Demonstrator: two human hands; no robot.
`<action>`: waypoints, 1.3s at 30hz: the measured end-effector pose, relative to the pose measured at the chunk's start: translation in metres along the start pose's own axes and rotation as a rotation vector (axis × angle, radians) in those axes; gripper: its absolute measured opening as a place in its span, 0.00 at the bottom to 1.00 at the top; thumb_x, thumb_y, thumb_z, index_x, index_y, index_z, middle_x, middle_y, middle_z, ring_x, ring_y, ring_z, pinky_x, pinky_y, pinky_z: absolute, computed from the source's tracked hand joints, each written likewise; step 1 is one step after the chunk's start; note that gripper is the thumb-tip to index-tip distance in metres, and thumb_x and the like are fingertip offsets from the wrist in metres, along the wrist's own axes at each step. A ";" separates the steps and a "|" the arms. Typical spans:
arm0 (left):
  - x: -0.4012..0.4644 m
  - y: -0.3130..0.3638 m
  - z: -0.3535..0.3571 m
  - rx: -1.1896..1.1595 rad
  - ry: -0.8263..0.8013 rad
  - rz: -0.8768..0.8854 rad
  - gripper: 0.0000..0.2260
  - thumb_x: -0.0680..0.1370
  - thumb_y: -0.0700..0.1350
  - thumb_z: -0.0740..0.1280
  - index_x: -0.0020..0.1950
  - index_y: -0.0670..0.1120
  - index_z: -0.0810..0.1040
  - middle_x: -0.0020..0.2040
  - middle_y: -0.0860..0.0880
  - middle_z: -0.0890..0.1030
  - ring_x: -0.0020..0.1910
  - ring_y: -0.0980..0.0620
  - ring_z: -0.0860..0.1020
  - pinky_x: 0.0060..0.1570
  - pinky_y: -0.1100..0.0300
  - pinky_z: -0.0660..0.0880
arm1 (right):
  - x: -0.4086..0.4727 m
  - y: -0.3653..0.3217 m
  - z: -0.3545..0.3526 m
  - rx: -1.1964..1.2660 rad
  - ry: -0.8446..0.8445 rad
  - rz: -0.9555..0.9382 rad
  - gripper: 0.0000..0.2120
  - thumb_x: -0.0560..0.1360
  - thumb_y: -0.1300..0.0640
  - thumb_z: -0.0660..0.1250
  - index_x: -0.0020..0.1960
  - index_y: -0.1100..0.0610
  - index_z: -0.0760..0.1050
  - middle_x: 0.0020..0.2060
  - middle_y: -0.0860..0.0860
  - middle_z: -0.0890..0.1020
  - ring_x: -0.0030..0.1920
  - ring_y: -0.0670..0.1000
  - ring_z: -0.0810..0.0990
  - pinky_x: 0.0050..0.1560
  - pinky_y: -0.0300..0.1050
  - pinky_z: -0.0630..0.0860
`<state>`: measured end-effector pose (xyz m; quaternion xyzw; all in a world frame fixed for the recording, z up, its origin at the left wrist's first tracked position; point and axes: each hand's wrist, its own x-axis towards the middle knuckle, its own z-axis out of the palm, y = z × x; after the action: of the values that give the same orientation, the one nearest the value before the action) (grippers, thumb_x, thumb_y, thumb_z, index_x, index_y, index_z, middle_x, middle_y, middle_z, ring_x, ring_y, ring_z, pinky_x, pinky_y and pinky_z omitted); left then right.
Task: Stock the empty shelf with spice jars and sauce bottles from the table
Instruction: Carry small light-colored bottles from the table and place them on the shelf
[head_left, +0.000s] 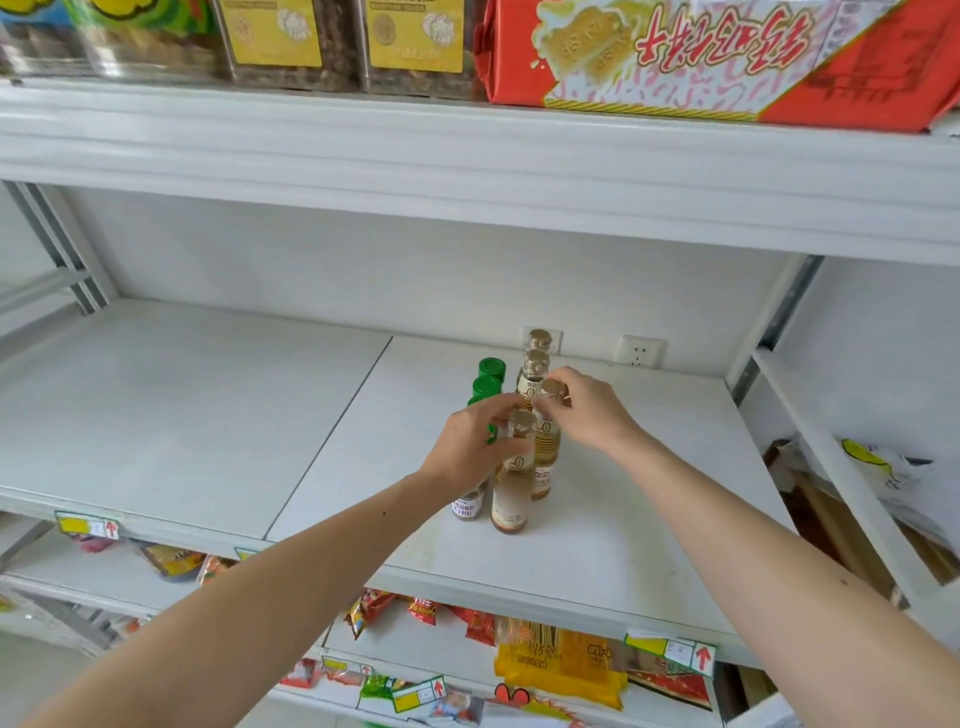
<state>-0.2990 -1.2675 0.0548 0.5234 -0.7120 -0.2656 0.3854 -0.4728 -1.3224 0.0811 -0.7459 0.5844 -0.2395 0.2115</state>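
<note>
Both hands pinch gold-capped bottles: left grip (475, 441) nearest bottle (511, 488), right grip (584, 408) second bottle (545, 457).

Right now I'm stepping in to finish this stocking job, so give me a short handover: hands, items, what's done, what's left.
Left hand: grip on the front gold-capped bottle's neck.
Right hand: pinching the cap of the second bottle just behind it.
Both stand on the white shelf; two more gold-capped bottles line up behind, with green-capped jars in a row to the left.
Done: these two rows are started.
Left: most of the shelf is bare; the table is out of view.
</note>
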 end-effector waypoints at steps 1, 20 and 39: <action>0.000 0.000 -0.001 -0.013 -0.005 0.000 0.23 0.72 0.45 0.74 0.66 0.51 0.74 0.49 0.57 0.79 0.47 0.61 0.76 0.48 0.75 0.70 | 0.000 0.000 0.000 -0.005 -0.018 -0.004 0.18 0.77 0.49 0.67 0.64 0.56 0.73 0.54 0.52 0.80 0.54 0.53 0.78 0.48 0.40 0.67; 0.014 -0.011 -0.018 -0.310 -0.019 -0.179 0.19 0.80 0.57 0.60 0.65 0.48 0.75 0.60 0.51 0.80 0.61 0.55 0.76 0.65 0.51 0.72 | 0.007 -0.016 -0.010 -0.052 -0.077 0.200 0.17 0.72 0.41 0.68 0.46 0.56 0.78 0.39 0.51 0.85 0.38 0.51 0.85 0.45 0.53 0.83; 0.050 -0.002 -0.011 -0.521 -0.136 -0.365 0.29 0.80 0.63 0.51 0.60 0.42 0.80 0.58 0.43 0.81 0.59 0.49 0.79 0.64 0.55 0.73 | 0.024 -0.036 0.003 0.055 -0.039 0.235 0.17 0.75 0.48 0.70 0.47 0.65 0.79 0.42 0.56 0.85 0.39 0.53 0.86 0.48 0.51 0.83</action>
<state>-0.2970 -1.3155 0.0734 0.5073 -0.5387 -0.5378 0.4040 -0.4380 -1.3376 0.1031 -0.6708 0.6567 -0.2144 0.2697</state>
